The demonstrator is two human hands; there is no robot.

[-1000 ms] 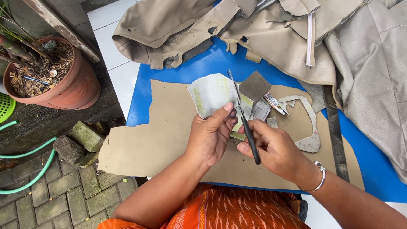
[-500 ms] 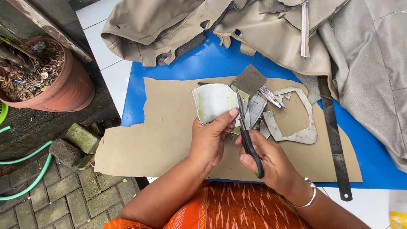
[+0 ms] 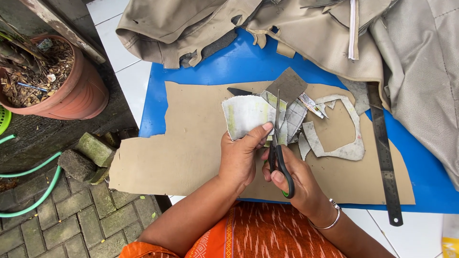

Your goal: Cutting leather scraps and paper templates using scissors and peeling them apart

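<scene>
Midway, seemingly: left hand pinching pale rectangular fabric-backed scrap above tan leather sheet, near table centre. Right hand wrapped around black-handled scissors, blades seemingly partway into scrap. Cut-out grey offcuts lying right; trimming unfinished.

Yellow package corner, bottom right.
</scene>
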